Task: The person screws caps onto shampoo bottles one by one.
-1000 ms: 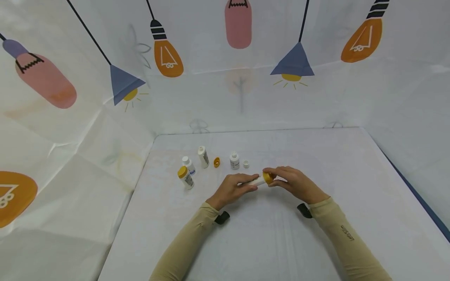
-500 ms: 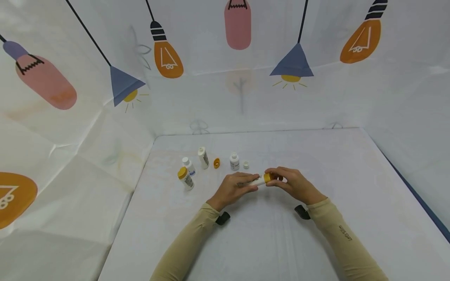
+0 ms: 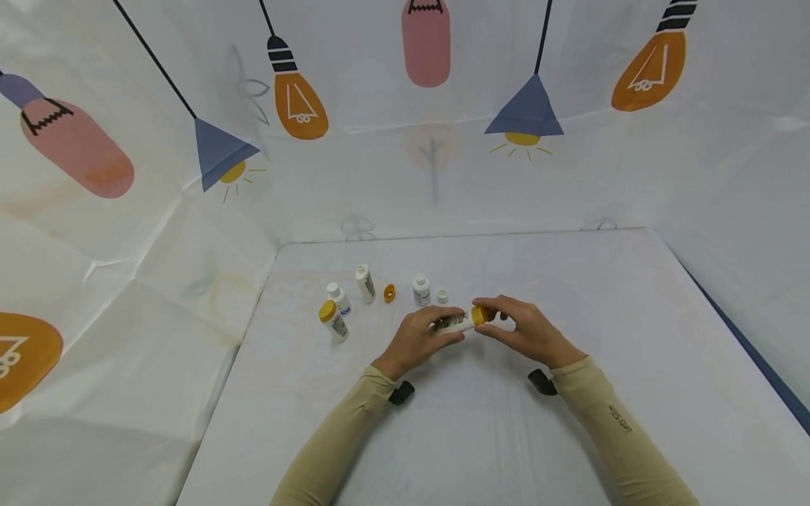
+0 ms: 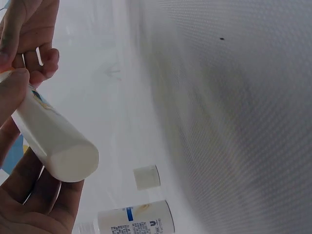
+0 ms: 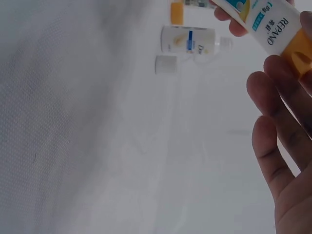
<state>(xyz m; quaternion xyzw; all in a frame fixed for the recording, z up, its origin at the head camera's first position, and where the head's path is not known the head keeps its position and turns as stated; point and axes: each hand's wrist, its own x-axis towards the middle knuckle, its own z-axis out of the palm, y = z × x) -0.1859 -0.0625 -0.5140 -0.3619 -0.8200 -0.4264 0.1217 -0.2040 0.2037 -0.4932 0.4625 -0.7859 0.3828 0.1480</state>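
Note:
Above the table, my left hand (image 3: 414, 342) grips the body of a white bottle (image 3: 452, 325). The bottle lies tilted across, its base showing in the left wrist view (image 4: 73, 158) and its printed label in the right wrist view (image 5: 268, 23). My right hand (image 3: 530, 332) pinches its orange cap (image 3: 477, 315) between thumb and fingers. That cap sits on the bottle's end. Beyond the hands stands a white bottle with a bare neck (image 3: 421, 290), with a loose white cap (image 3: 442, 296) beside it.
Left of these lies a loose orange cap (image 3: 389, 293) near an uncapped cream bottle (image 3: 365, 284). Farther left stand a white-capped bottle (image 3: 339, 299) and a yellow-capped bottle (image 3: 335, 321). White sheeting (image 3: 538, 190) rises behind the table's back edge.
The held bottle has turned about its length, so more of its print shows now in the head view. My right hand has shifted slightly left while staying at the cap.

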